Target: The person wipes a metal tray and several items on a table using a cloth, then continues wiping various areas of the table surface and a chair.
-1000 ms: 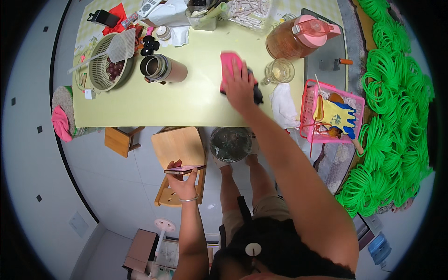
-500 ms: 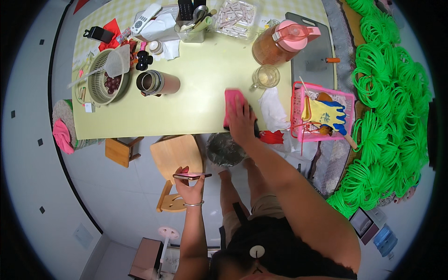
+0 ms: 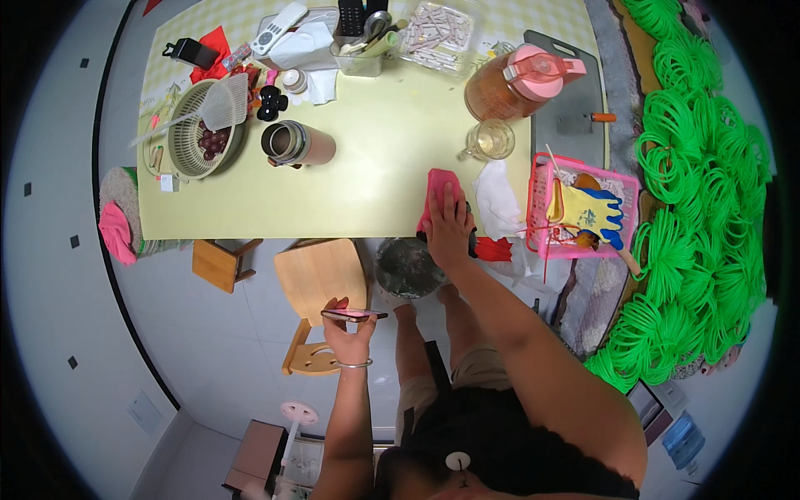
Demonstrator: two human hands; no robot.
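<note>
My left hand (image 3: 347, 332) is closed round a smartphone (image 3: 355, 316), held edge-on below the table's front edge. A bracelet is on that wrist. My right hand (image 3: 448, 227) lies over a pink cloth (image 3: 442, 182) at the front edge of the yellow-green table (image 3: 275, 208), fingers stretched along it. Something black shows under and beside this hand; how it joins the cloth is hidden. Just to the right are a crumpled white tissue (image 3: 498, 200) and a red piece (image 3: 495, 249). A glass mug (image 3: 490, 140) stands beyond, in front of a pink-lidded pitcher (image 3: 505, 86).
At left stand an open thermos (image 3: 300, 144) and a strainer basket (image 3: 193, 172) with grapes. A pink basket (image 3: 542, 200) holding a glove is at right, beside bundled green tubing (image 3: 687, 179). Below the edge are a dark bucket (image 3: 408, 268) and a wooden chair (image 3: 321, 275).
The whole view has shifted, so the table's things sit a little farther right. My right hand and the cloth have slid slightly toward the front edge. My left hand still holds the phone.
</note>
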